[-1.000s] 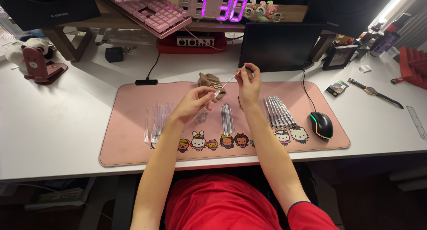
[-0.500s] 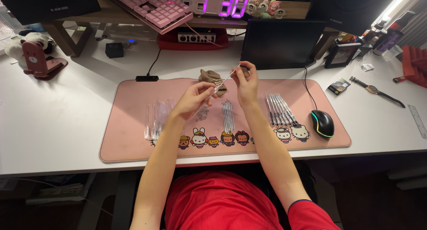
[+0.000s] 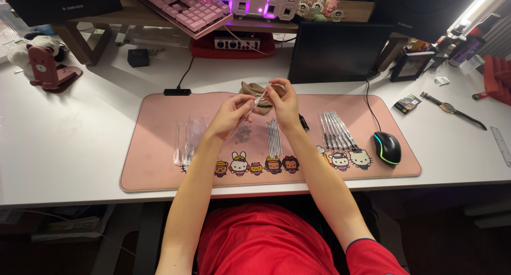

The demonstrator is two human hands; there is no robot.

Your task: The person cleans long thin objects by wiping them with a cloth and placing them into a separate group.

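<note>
Both my hands are raised over the pink desk mat (image 3: 159,163). My left hand (image 3: 230,115) pinches the lower end of a thin clear pen tube (image 3: 257,102), and my right hand (image 3: 283,101) grips its upper end. On the mat lie a row of clear pen barrels (image 3: 189,139) at the left, a bundle of thin refills (image 3: 273,138) in the middle, and assembled pens (image 3: 335,130) at the right. A small pile of tiny springs (image 3: 243,133) lies under my left hand.
A black mouse (image 3: 387,146) sits at the mat's right edge. Behind the mat stand a dark tablet (image 3: 335,51), a pink keyboard (image 3: 183,9), a glowing clock (image 3: 258,1) and a brown cloth pouch (image 3: 250,88). A wristwatch (image 3: 452,109) lies at the right.
My hands have stayed over the mat's middle, with small finger shifts on the thin tube. The view has tilted slightly downward.
</note>
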